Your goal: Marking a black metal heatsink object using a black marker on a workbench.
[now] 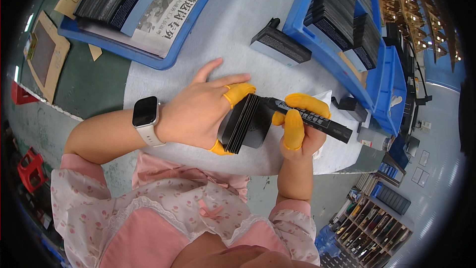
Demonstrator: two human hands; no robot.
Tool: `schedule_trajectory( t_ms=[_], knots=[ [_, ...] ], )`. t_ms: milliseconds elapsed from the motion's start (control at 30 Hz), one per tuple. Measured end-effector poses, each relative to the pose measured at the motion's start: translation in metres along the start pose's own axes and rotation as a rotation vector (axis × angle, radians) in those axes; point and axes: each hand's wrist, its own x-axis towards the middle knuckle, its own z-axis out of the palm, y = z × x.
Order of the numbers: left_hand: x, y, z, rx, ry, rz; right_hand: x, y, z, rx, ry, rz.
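Observation:
My left hand (191, 109), with yellow finger covers on its thumb and a finger, grips a small stack of thin black plates (240, 126). The plates stand edge-up, their edges side by side. A dark rounded plate face (259, 128) shows just right of them. My right hand (300, 136), also in yellow finger covers, is closed round a black marker pen (327, 126). The pen's tip end points left, close to the upper edge of the stack. Whether the tip touches the plates I cannot tell.
A blue tray (171, 58) at the far left holds newspaper and a long row of black plates (111, 0). Blue bins (322, 64) with more rows stand at the right. Between them lies a short black row (280, 44) on the pale cloth (208, 30).

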Motion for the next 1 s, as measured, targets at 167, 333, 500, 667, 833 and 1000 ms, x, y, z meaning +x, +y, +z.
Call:
schedule_trajectory(
  t_ms=[167, 333, 500, 667, 833, 1000],
  knots=[
    [0.0, 0.001, 0.0, 0.002, 0.001, -0.002, -0.001, -0.006, -0.001, 0.028, -0.002, 0.053],
    [0.0, 0.002, 0.0, -0.004, 0.012, 0.001, -0.001, -0.006, 0.001, 0.038, 0.019, 0.043],
    [-0.001, 0.001, 0.0, -0.005, 0.006, -0.006, 0.0, -0.012, -0.003, -0.029, -0.082, 0.026],
    [0.0, 0.001, 0.0, 0.01, -0.003, -0.002, -0.003, -0.006, -0.011, -0.068, -0.178, -0.069],
    [0.0, 0.001, 0.001, -0.003, 0.0, -0.004, -0.002, -0.006, -0.011, -0.142, -0.178, -0.082],
    [-0.001, 0.0, 0.002, 0.022, -0.005, -0.004, 0.004, -0.009, 0.002, -0.025, -0.021, 0.01]
  ],
)
